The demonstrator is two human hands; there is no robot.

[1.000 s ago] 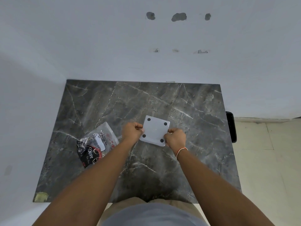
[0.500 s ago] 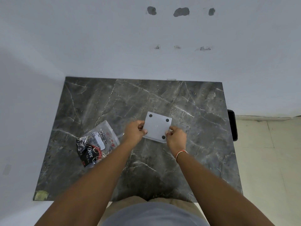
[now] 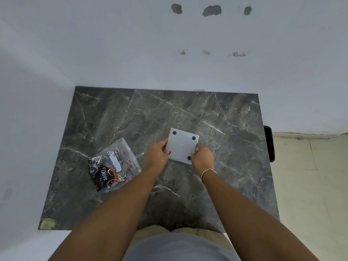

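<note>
A flat white square device (image 3: 182, 145) with small black round feet facing up is held over the middle of the dark marble table (image 3: 235, 129). My left hand (image 3: 157, 154) grips its left edge with the thumb on top. My right hand (image 3: 202, 159) grips its near right corner, thumb beside a black foot. The device is tilted, its far edge raised toward the wall.
A clear plastic bag (image 3: 114, 164) with a black and red printed item inside lies on the table to the left of my left hand. A black object (image 3: 269, 143) sits beside the table's right edge. A white wall stands behind; tiled floor is at the right.
Both hands shifted their hold on the white device and it moved slightly away from me and turned a little. The bag has not moved.
</note>
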